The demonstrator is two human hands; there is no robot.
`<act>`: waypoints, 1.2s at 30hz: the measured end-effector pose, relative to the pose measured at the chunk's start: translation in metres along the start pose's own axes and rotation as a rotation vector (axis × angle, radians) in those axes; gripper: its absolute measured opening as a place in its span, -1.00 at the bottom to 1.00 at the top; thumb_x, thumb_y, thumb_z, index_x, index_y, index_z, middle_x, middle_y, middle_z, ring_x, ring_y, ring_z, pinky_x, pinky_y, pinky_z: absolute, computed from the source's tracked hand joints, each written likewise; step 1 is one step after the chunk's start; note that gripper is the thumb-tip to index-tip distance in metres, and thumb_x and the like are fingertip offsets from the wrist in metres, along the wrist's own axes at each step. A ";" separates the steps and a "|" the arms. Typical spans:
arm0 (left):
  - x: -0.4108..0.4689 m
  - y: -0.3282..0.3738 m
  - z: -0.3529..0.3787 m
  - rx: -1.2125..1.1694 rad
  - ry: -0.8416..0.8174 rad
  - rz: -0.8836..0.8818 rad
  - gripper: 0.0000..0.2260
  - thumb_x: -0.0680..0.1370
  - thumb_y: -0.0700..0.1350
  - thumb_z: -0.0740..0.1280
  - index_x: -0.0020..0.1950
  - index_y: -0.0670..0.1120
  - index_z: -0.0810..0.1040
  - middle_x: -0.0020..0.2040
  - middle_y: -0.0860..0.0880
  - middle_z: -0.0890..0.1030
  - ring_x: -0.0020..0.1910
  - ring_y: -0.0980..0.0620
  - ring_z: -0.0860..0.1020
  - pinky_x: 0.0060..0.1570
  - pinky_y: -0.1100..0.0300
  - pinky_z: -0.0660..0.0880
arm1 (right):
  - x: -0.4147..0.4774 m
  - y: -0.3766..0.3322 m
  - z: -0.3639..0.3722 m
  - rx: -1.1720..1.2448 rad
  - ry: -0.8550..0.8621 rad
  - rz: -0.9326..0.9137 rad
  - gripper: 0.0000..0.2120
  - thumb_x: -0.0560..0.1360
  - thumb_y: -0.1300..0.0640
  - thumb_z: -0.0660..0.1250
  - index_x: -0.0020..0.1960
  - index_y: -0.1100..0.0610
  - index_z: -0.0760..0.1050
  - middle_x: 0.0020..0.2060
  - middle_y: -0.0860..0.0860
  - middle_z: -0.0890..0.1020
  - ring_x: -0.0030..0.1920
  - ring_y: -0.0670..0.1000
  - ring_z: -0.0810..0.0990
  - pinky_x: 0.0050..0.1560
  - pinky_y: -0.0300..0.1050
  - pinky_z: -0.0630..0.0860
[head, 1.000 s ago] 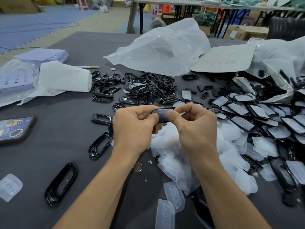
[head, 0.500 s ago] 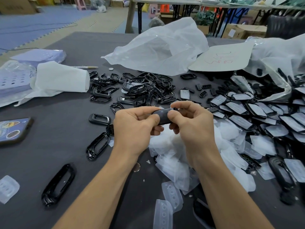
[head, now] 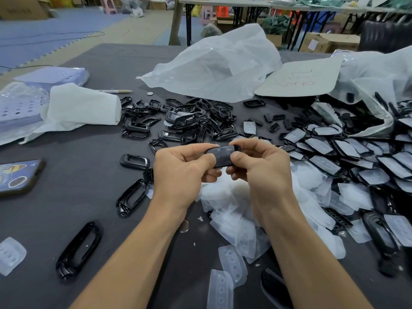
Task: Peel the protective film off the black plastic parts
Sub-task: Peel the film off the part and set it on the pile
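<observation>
Head view shows both hands raised above the dark worktop (head: pixel 78 186), close together and clamped on one black plastic part (head: pixel 221 156). The left hand (head: pixel 180 172) pinches its left end, and the right hand (head: pixel 260 172) pinches its right end with the thumb laid on the near face. Whether any film is on the part I cannot tell. Directly beneath the hands lies a pile of peeled films (head: pixel 234 210). Beyond them sits a heap of bare black frames (head: pixel 200 121), and to the right spread film-covered parts (head: pixel 334 152), spilling from under a clear bag. A phone (head: pixel 17 177) lies at the left edge, a white cloth (head: pixel 82 108) further back, and a coin (head: pixel 184 226) between the forearms.
</observation>
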State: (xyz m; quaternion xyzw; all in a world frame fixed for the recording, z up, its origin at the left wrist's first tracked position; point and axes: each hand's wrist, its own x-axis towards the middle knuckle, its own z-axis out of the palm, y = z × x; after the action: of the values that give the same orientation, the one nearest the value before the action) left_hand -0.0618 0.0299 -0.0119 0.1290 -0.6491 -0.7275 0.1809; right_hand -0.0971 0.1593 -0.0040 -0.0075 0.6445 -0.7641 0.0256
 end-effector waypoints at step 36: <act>0.000 0.003 0.000 0.030 -0.016 -0.043 -0.63 0.49 -0.44 0.42 -0.26 0.01 0.77 -0.32 -0.17 0.72 -0.46 -0.05 0.66 -0.45 0.22 0.57 | 0.004 0.006 -0.010 -0.194 -0.072 -0.151 -0.82 0.47 0.32 0.48 -0.03 0.08 0.71 -0.28 0.08 0.73 -0.35 0.01 0.66 -0.34 -0.22 0.54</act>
State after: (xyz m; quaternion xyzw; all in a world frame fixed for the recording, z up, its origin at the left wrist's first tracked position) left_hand -0.0613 0.0297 -0.0090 0.1396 -0.6584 -0.7225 0.1581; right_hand -0.1015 0.1678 -0.0117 -0.0859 0.7115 -0.6973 -0.0095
